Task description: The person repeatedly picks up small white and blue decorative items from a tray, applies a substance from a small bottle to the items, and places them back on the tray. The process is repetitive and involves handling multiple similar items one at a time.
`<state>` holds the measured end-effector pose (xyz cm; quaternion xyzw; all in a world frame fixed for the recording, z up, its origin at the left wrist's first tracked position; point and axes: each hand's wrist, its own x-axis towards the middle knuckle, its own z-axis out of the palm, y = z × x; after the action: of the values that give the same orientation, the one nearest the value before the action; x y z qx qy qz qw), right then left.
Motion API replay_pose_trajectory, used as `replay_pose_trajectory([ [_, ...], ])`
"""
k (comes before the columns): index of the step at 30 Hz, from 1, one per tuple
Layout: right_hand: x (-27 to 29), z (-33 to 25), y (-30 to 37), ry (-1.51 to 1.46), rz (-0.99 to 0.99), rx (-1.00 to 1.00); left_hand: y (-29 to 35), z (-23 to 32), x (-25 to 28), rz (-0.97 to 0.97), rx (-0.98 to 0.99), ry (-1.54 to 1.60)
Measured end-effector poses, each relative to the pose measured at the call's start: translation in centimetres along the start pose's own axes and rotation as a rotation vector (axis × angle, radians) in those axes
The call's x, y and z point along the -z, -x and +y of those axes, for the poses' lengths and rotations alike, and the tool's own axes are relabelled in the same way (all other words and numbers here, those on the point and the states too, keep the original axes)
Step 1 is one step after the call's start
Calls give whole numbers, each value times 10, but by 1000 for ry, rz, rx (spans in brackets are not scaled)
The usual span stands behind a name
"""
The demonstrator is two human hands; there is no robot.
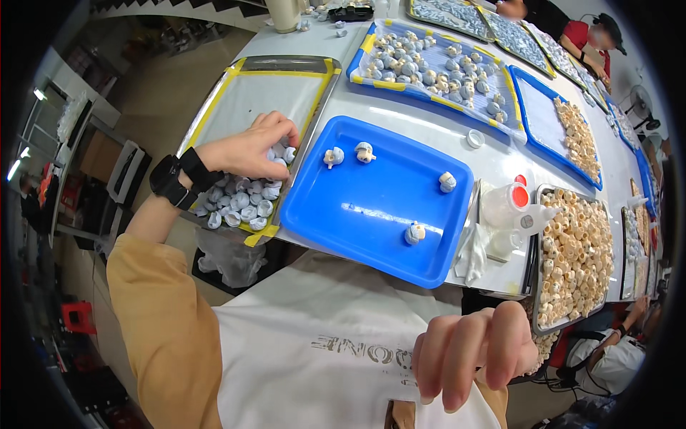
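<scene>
My left hand [250, 146] reaches over a pile of small grey-blue curved shell pieces [239, 204] in a metal tray [223, 118] edged with yellow tape. Its thumb and fingers are bent but apart, with several pieces showing between them. In front of my apron, my right hand [475, 354] is raised with its fingers curled downward. Its palm and thumb are hidden, so I cannot see what it holds, if anything. Between the hands, a blue tray [371, 207] carries several small grey-and-cream doll-head-like parts [447, 182], spaced well apart.
Right of the blue tray stand squeeze bottles [506, 204] and a crumpled white cloth [471, 256]. Beyond them, a metal tray holds cream-coloured parts [575, 261]. A lined tray of assembled parts [436, 71] lies behind. A co-worker in red [582, 43] is at the far right.
</scene>
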<state>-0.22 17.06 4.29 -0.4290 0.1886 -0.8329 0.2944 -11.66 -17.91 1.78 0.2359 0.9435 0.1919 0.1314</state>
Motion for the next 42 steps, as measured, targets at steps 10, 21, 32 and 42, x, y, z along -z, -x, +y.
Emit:
replay_pose_trajectory([
  [10, 7, 1, 0, 17, -26, -35, -3, 2, -5, 49, -11, -24],
  [21, 0, 0, 1, 60, 147, -26, -12, -4, -9, 223, -16, -64],
  [32, 0, 8, 1, 21, 347, -85, 6, -16, 37, 439, 335, 1183],
  [42, -2, 50, -30, 1658, 53, 330, 29, 170, -63, 49, -1, 1770],
])
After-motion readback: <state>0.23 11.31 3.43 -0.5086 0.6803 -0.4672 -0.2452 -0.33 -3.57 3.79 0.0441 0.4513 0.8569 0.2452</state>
